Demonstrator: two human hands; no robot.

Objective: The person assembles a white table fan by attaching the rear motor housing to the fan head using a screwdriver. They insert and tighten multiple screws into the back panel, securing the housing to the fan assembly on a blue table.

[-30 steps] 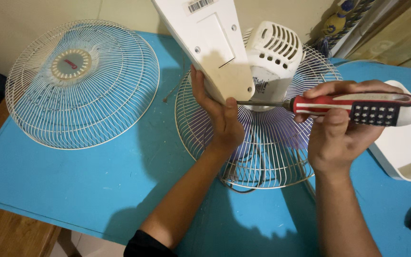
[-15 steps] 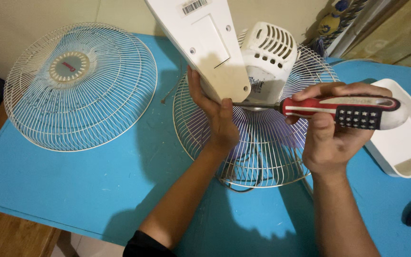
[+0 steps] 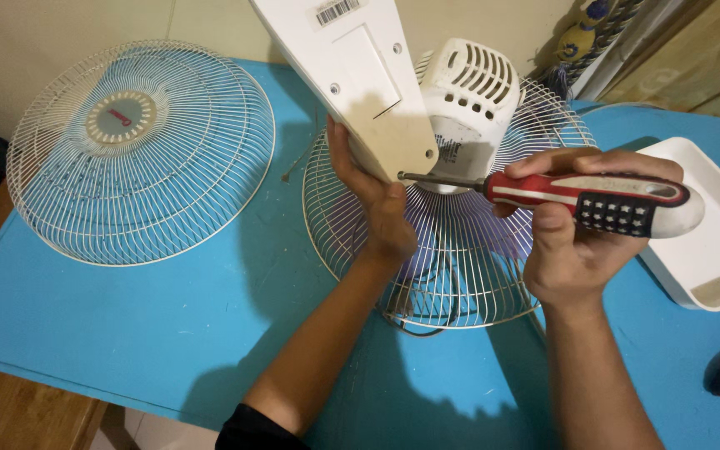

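Red-and-white plastic marks the handle of the long steel-shafted screwdriver (image 3: 581, 197), which lies almost level, its long axis running from about three o'clock at the grip to nine o'clock at the tip, dipping a little toward the handle end. The tip meets the lower rounded corner of the flat white plastic fan base (image 3: 352, 79), close to a small screw hole there. The right hand (image 3: 581, 242) is closed around the screwdriver's handle, fingers curled over the top and thumb pressed up beneath; it sits at three o'clock from the contact spot, so the tool points straight away from it toward the left. The left hand (image 3: 377, 204) is nearer: it clasps the base's lower edge from below, at roughly six o'clock of the tip, thumb just beside the shaft's end. Behind the base, toward one o'clock, stands the white vented motor housing (image 3: 472, 92), seated on the round wire rear fan guard (image 3: 460, 275) lying on the blue bench (image 3: 127, 325). A second round wire guard with a red-marked centre disc (image 3: 139, 150) rests well apart at nine o'clock, and a white rectangular tray (image 3: 714, 267) lies at three o'clock.
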